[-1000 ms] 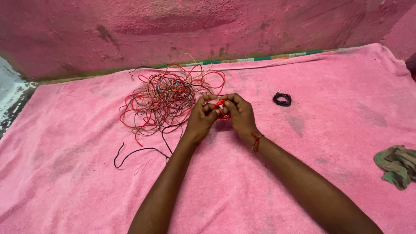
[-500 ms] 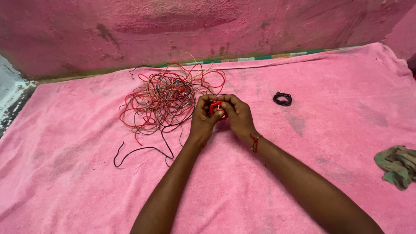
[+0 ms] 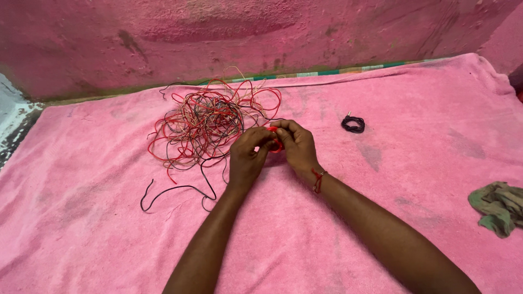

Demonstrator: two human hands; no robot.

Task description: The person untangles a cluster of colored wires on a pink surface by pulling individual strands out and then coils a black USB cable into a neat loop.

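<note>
My left hand [image 3: 246, 155] and my right hand [image 3: 296, 144] meet at the middle of a pink towel [image 3: 98, 234]. Both pinch a small coil of red wire [image 3: 276, 144], mostly hidden between the fingers. A red thread band [image 3: 317, 179] circles my right wrist. Just left of the hands lies a loose tangle of red, black and tan wires [image 3: 204, 122], with one black strand [image 3: 174, 191] trailing toward me.
A small coiled black wire [image 3: 353, 124] lies on the towel to the right of my hands. A crumpled green cloth [image 3: 498, 208] sits at the right edge. A worn pink wall [image 3: 245, 38] rises behind the towel.
My left hand has dropped slightly and rolled over the red coil, covering more of it. My right hand stays in place. The tangle has barely shifted.
</note>
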